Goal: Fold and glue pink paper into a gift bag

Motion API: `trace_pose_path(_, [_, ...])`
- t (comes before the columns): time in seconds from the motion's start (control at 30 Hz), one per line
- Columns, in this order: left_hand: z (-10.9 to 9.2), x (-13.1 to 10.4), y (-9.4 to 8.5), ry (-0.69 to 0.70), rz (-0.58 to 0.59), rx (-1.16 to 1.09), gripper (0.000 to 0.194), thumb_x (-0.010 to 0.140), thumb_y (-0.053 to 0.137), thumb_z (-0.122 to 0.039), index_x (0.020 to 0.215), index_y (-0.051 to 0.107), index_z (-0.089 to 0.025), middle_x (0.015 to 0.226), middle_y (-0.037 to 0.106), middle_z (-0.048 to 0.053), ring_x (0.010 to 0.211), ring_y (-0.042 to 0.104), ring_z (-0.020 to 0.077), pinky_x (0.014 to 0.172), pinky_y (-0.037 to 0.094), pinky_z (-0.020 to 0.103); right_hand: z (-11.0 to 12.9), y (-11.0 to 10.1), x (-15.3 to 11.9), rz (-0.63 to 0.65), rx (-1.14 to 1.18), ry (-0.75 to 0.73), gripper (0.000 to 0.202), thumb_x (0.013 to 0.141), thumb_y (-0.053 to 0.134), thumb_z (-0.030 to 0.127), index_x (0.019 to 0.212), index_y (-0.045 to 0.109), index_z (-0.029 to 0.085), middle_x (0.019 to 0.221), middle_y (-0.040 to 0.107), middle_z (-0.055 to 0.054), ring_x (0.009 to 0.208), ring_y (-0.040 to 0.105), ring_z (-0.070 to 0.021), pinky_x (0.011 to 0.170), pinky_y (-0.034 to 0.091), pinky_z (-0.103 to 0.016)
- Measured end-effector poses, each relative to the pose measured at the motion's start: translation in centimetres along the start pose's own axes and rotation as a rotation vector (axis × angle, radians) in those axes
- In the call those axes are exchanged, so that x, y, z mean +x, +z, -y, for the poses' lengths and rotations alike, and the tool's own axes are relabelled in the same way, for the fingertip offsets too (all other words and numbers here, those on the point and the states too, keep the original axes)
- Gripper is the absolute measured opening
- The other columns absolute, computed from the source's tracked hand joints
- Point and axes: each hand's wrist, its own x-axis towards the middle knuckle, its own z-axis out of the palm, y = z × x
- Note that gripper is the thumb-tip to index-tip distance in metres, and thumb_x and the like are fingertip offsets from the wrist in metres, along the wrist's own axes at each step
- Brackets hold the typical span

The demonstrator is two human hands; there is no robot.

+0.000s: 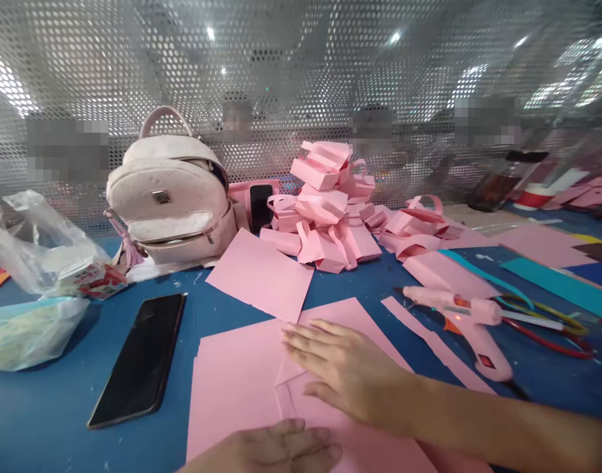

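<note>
Both hands flat, palms down; fingers (305,351) extended, holding nothing | pink paper (232,387) underneath (phone (138,360) leftward)

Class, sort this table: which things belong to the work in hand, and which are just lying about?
Probably part of the work:
pink sheets under the left hand and right hand
folded pink paper pieces
pink glue gun

Probably just lying about:
pale backpack
upright phone
flat phone
plastic bags, far left

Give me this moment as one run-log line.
left hand, right hand: resting on pink paper | glue gun: right of paper | smartphone: left of paper
</note>
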Motion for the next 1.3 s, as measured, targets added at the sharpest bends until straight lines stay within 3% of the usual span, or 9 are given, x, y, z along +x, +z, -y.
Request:
trace_pose_path(0.17, [-0.7, 1.0, -0.5, -0.057, -0.089, 0.018, 0.031, 0.105, 0.043, -0.027, 0.127, 0.065, -0.024, 0.138, 0.062, -0.006, 0.128, 0.058, 0.0102, 0.114, 0.038, 0.024, 0.4, 0.1, 0.1, -0.015, -0.079, -0.028, 0.042, 0.102, 0.042, 0.027, 0.137, 0.057, 0.010, 0.147, 0.051, -0.013, 0.138, 0.046, -0.0252, 0.116, 0.038, -0.045])
trace_pose_path(0.37, [-2.8, 3.6, -3.2, -0.041, -0.011, 0.033, 0.037, 0.107, 0.036, -0.027, 0.135, 0.058, -0.016, 0.133, 0.067, -0.004, 0.123, 0.061, 0.0076, 0.114, 0.035, 0.020, -0.1, 0.1, -0.3, -0.107, -0.108, -0.108, 0.037, 0.100, 0.051, 0.025, 0.132, 0.060, 0.011, 0.138, 0.061, -0.013, 0.132, 0.052, -0.0258, 0.110, 0.040, -0.045])
trace_pose_path(0.53, [-3.4, 5.6, -5.0, -0.108, -0.105, -0.179, 0.031, 0.104, 0.046, -0.022, 0.131, 0.059, -0.013, 0.090, 0.075, 0.000, 0.090, 0.071, 0.0086, 0.115, 0.039, 0.028, 0.4, -1.2, -0.2, -0.123, -0.163, -0.115, 0.019, 0.098, 0.057, 0.025, 0.109, 0.069, 0.017, 0.108, 0.072, -0.008, 0.101, 0.063, -0.0215, 0.091, 0.047, -0.037])
trace_pose_path(0.67, [-2.5, 6.3, -7.1, -0.124, -0.101, -0.224, 0.022, 0.101, 0.052, -0.021, 0.118, 0.064, -0.017, 0.078, 0.068, 0.002, 0.074, 0.065, 0.0141, 0.090, 0.056, 0.032, 1.0, -2.5, -0.5, -0.120, -0.185, -0.103, 0.017, 0.098, 0.056, 0.021, 0.090, 0.070, 0.017, 0.095, 0.069, -0.005, 0.089, 0.061, -0.0179, 0.082, 0.046, -0.031])
trace_pose_path(0.77, [-2.5, 6.5, -8.5, -0.231, -0.039, -0.329, 0.019, 0.101, 0.048, -0.019, 0.104, 0.066, -0.018, 0.081, 0.067, 0.006, 0.077, 0.064, 0.0156, 0.075, 0.056, 0.026, 0.9, -2.6, -1.0, -0.118, -0.191, -0.107, 0.010, 0.095, 0.061, 0.023, 0.095, 0.069, 0.018, 0.097, 0.070, -0.004, 0.092, 0.062, -0.0175, 0.082, 0.045, -0.029])
trace_pose_path(1.0, [-4.0, 7.4, -7.3, -0.253, 0.106, -0.458, 0.039, 0.099, 0.048, -0.027, 0.137, 0.046, -0.018, 0.121, 0.069, 0.012, 0.104, 0.066, 0.0239, 0.091, 0.053, 0.034, 1.3, -1.9, -0.5, -0.130, -0.237, -0.081, 0.012, 0.095, 0.058, 0.018, 0.087, 0.067, 0.017, 0.091, 0.070, -0.005, 0.088, 0.062, -0.0203, 0.080, 0.042, -0.031])
trace_pose_path(1.13, [-4.2, 6.9, -7.0, -0.248, 0.057, -0.464, 0.037, 0.103, 0.039, -0.040, 0.135, 0.049, -0.022, 0.108, 0.073, 0.007, 0.089, 0.067, 0.0211, 0.100, 0.045, 0.039, 2.3, -4.0, -0.9, -0.174, -0.212, 0.000, 0.013, 0.097, 0.057, 0.022, 0.088, 0.066, 0.018, 0.092, 0.072, -0.006, 0.088, 0.063, -0.0206, 0.077, 0.040, -0.030])
trace_pose_path(1.23, [-3.8, 5.5, -8.3, -0.312, 0.048, -0.376, 0.027, 0.102, 0.042, -0.034, 0.117, 0.059, -0.020, 0.087, 0.071, 0.005, 0.076, 0.064, 0.0191, 0.104, 0.041, 0.041, 2.9, -5.8, -2.5, -0.230, -0.158, 0.115, 0.016, 0.099, 0.052, 0.024, 0.090, 0.064, 0.019, 0.095, 0.072, -0.006, 0.088, 0.065, -0.0213, 0.073, 0.039, -0.030])
trace_pose_path(1.3, [-3.4, 4.3, -9.0, -0.366, 0.051, -0.273, 0.017, 0.098, 0.048, -0.028, 0.106, 0.061, -0.020, 0.073, 0.065, 0.002, 0.067, 0.060, 0.0182, 0.096, 0.046, 0.040, 3.0, -6.5, -3.8, -0.262, -0.105, 0.205, 0.018, 0.101, 0.047, 0.024, 0.091, 0.062, 0.019, 0.094, 0.072, -0.005, 0.084, 0.066, -0.0211, 0.069, 0.039, -0.029])
